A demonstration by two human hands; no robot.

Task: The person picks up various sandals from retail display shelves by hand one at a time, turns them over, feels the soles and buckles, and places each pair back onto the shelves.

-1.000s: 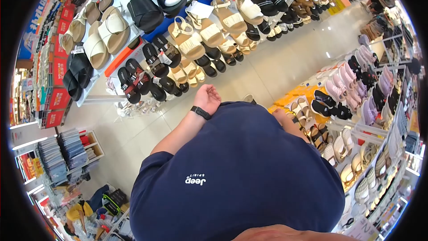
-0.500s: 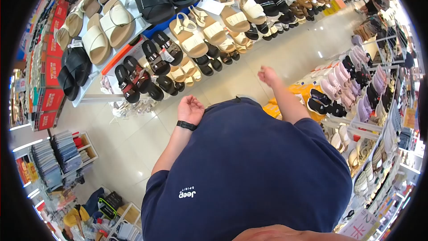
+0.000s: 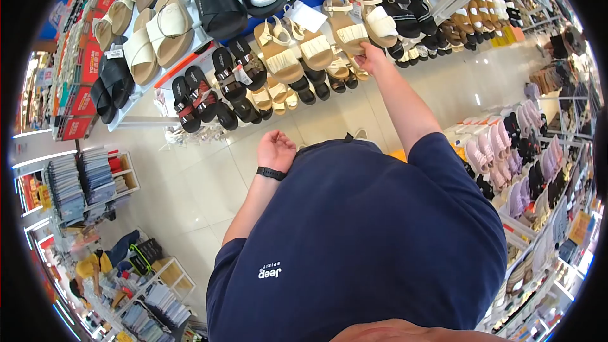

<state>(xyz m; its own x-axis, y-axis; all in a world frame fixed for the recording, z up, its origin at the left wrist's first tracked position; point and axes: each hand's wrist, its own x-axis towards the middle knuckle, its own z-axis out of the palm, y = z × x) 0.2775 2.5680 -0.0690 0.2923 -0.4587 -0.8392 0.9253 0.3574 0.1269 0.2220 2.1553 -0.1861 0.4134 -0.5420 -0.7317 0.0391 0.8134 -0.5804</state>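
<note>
My right hand [image 3: 373, 61] reaches to the shoe shelf, its fingers closed at the toe of a cream strappy sandal [image 3: 348, 28] with a tan footbed. The matching sandal [image 3: 380, 25] of that pair stands just to the right. Other cream sandals [image 3: 283, 65] sit to the left on the same shelf, and a white card [image 3: 306, 17] lies above them. Beside my waist hangs my left hand [image 3: 277, 150], palm up, fingers loosely curled and holding nothing; a black watch [image 3: 271, 173] is on that wrist.
Black slides [image 3: 217, 4] line the upper shelf, with dark strappy sandals [image 3: 193, 95] lower left. Racks of pink shoes [image 3: 491, 152] stand close on my right. Folded clothes [image 3: 79, 180] fill a stand at the left. A person in yellow [image 3: 95, 265] is at lower left.
My right hand has moved forward from above the floor to the toe of the cream sandal. My left hand stays near my waist. The shelf now sits slightly further right in view.
</note>
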